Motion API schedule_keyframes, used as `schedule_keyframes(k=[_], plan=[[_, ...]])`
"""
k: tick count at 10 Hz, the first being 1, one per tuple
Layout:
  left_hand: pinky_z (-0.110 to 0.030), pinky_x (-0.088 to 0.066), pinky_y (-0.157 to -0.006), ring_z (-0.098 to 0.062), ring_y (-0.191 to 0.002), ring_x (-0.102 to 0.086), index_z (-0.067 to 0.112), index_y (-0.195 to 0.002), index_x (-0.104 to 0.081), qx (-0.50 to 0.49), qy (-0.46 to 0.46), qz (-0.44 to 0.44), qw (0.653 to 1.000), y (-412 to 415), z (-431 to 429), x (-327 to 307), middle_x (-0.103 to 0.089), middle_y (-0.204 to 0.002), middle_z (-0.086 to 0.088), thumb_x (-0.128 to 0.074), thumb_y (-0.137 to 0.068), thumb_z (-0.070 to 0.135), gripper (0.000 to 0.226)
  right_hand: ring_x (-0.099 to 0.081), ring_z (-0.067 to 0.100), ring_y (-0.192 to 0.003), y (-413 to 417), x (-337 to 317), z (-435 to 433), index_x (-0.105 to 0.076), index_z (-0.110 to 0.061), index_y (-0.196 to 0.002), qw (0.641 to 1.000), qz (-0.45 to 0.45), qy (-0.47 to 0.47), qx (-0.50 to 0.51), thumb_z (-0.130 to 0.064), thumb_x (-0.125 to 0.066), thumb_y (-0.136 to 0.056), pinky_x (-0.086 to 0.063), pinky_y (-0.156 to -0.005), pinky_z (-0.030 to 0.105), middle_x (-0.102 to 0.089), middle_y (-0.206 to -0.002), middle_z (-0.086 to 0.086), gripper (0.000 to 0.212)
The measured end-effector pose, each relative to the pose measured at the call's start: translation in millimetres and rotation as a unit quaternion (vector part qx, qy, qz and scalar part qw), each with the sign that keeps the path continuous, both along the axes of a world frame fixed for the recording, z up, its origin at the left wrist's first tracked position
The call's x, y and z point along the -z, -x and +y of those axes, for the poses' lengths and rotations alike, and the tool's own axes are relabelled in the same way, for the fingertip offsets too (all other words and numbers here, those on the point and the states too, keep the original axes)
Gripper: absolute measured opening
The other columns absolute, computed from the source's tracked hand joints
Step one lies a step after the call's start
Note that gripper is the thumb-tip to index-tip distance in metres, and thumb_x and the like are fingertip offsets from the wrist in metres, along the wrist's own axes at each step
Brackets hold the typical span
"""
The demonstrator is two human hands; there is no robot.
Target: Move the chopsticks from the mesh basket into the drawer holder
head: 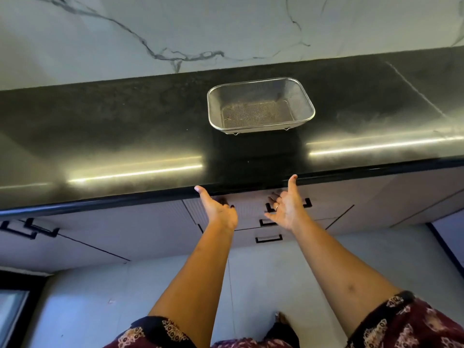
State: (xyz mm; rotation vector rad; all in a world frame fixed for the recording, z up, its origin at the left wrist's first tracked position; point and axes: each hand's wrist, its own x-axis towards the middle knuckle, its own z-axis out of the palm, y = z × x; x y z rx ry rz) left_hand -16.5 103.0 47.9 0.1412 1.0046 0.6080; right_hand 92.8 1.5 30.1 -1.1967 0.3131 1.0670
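The mesh basket (261, 106) stands on the black counter and holds nothing; no chopsticks show anywhere. Below the counter's front edge, the top drawer (248, 209) looks pushed in, so its holder is hidden. My left hand (218, 209) is against the drawer front with its thumb raised to the counter's edge and its fingers bent towards the panel. My right hand (286, 209) is spread over the drawer's black handle (307, 202), thumb up against the counter edge. Neither hand holds anything.
The black counter (125, 136) runs the full width under a white marbled wall (226, 28). Two more drawers with black handles (268, 238) sit under the top one. More cabinet handles (30, 229) are at the left. My patterned clothing fills the bottom edge.
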Motion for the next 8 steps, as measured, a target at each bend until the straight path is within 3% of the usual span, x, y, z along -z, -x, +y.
schedule_keyframes(k=[1, 2, 3, 4, 5, 6, 7, 8], plan=[[-0.042, -0.011, -0.117, -0.024, -0.144, -0.014, 0.021, -0.149, -0.007, -0.036, 0.004, -0.006, 0.999, -10, 7, 3, -0.014, -0.157, -0.006, -0.052, -0.071, 0.075, 0.105, -0.018, 0.024, -0.147, -8, 1, 5, -0.013, -0.018, -0.153, 1.0, 0.008, -0.023, -0.019, -0.083, -0.027, -0.077, -0.021, -0.112, 0.057, -0.022, -0.158, 0.005, 0.1], [-0.044, -0.014, -0.116, -0.021, -0.142, -0.023, 0.021, -0.149, -0.006, -0.052, -0.006, 0.0, 0.999, -18, 8, 9, -0.017, -0.156, -0.005, -0.053, -0.07, 0.075, 0.107, -0.024, 0.021, -0.144, -16, 7, 1, -0.017, -0.02, -0.152, 0.999, 0.008, -0.007, -0.031, -0.083, -0.028, -0.076, -0.023, -0.11, 0.058, -0.029, -0.156, 0.003, 0.099], [-0.047, -0.023, -0.112, -0.025, -0.134, -0.037, 0.02, -0.148, -0.017, -0.049, -0.023, 0.012, 0.998, -18, 7, 14, -0.034, -0.149, -0.005, -0.05, -0.072, 0.075, 0.099, -0.025, 0.02, -0.143, -18, 12, -4, -0.015, -0.026, -0.152, 0.998, -0.003, 0.005, -0.065, -0.085, -0.031, -0.073, -0.025, -0.109, 0.06, -0.027, -0.156, -0.001, 0.1], [-0.049, -0.031, -0.106, -0.026, -0.123, -0.048, 0.022, -0.145, -0.027, -0.025, -0.057, 0.036, 0.997, -14, 4, 12, -0.047, -0.139, -0.004, -0.043, -0.075, 0.077, 0.09, -0.015, 0.022, -0.147, -22, 11, -8, -0.01, -0.034, -0.152, 0.99, -0.026, 0.02, -0.139, -0.087, -0.036, -0.066, -0.024, -0.109, 0.06, -0.013, -0.161, -0.004, 0.104], [-0.05, -0.03, -0.109, -0.027, -0.129, -0.043, 0.018, -0.147, -0.023, 0.007, -0.077, 0.116, 0.99, -4, 6, 4, -0.04, -0.145, -0.006, -0.036, -0.082, 0.072, 0.085, -0.013, 0.023, -0.147, -34, 0, -15, -0.012, -0.037, -0.151, 0.949, -0.08, 0.08, -0.293, -0.087, -0.042, -0.06, -0.026, -0.11, 0.056, -0.011, -0.161, -0.002, 0.108], [-0.05, -0.027, -0.111, -0.033, -0.137, -0.031, 0.013, -0.149, -0.012, -0.023, -0.115, 0.309, 0.944, 8, 9, -7, -0.025, -0.153, -0.011, -0.036, -0.091, 0.057, 0.076, -0.022, 0.023, -0.145, -52, -12, -21, -0.025, -0.028, -0.149, 0.814, -0.184, 0.207, -0.51, -0.077, -0.043, -0.078, -0.033, -0.106, 0.049, -0.028, -0.156, -0.001, 0.088], [-0.045, -0.02, -0.114, -0.031, -0.142, -0.018, 0.012, -0.149, -0.002, -0.045, -0.264, 0.434, 0.86, 14, 16, -19, -0.009, -0.158, -0.009, -0.04, -0.096, 0.041, 0.072, -0.045, 0.023, -0.131, -72, -46, -13, -0.045, -0.017, -0.138, 0.702, -0.255, 0.241, -0.62, -0.057, -0.049, -0.089, -0.038, -0.097, 0.045, -0.051, -0.142, 0.004, 0.063], [-0.04, -0.014, -0.115, -0.026, -0.145, -0.01, 0.011, -0.149, -0.002, -0.011, -0.396, 0.481, 0.782, 12, 22, -48, -0.004, -0.159, -0.006, -0.041, -0.096, 0.039, 0.071, -0.058, 0.019, -0.111, -87, -92, -1, -0.055, -0.016, -0.128, 0.683, -0.353, 0.211, -0.604, -0.046, -0.051, -0.094, -0.041, -0.089, 0.038, -0.058, -0.134, 0.006, 0.046]])
